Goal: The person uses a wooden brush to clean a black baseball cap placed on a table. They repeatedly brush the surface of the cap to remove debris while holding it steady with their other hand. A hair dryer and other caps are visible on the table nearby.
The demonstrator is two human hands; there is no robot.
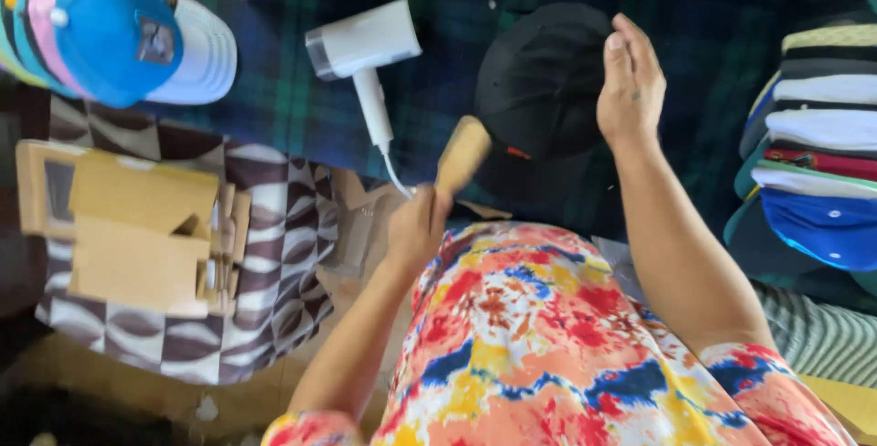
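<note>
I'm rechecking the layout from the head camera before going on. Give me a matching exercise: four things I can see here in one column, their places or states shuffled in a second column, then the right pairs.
Things:
1. black cap
2. wooden brush
3. white hair dryer
4. flat cardboard pieces

Places or states:
A. lying untouched on the dark plaid cloth
B. stacked on the brown-and-white patterned cloth
C. steadied by the right hand
D. gripped in the left hand

Pairs: 1-C, 2-D, 3-A, 4-B

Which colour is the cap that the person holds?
The cap is black, with a small red mark near its edge; the head view shows it.
</note>
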